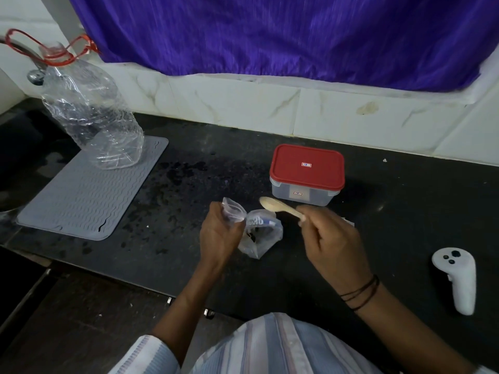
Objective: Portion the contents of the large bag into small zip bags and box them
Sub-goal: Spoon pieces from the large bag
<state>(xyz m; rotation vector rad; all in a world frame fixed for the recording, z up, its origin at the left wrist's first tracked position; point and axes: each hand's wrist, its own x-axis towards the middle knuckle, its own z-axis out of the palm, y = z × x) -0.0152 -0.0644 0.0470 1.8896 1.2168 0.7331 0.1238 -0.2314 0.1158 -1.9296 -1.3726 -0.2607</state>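
My left hand (220, 233) has its grip curled round the top of a small zip bag (233, 211), pinching the clear plastic so its mouth stands above the fingers. My right hand (333, 242) has its grip closed on the handle of a pale spoon (280, 207), whose bowl points far-left and hovers just right of the small bag's mouth. Between the two hands, resting on the table (189, 184), sits the large bag (263, 233): clear, crumpled, with a blue and white label strip near its top; I can see letters there but cannot read them. Some dark contents show inside it. Thin dark bands circle my right wrist.

Just beyond the spoon stands the box (306, 175), clear-walled with a red lid closed on it; small red and white stickers sit on the lid and front wall, too small to read. Far left, a crumpled clear bottle (91, 112) stands on a grey ribbed mat (89, 193). Near right lies a white controller (456, 279).
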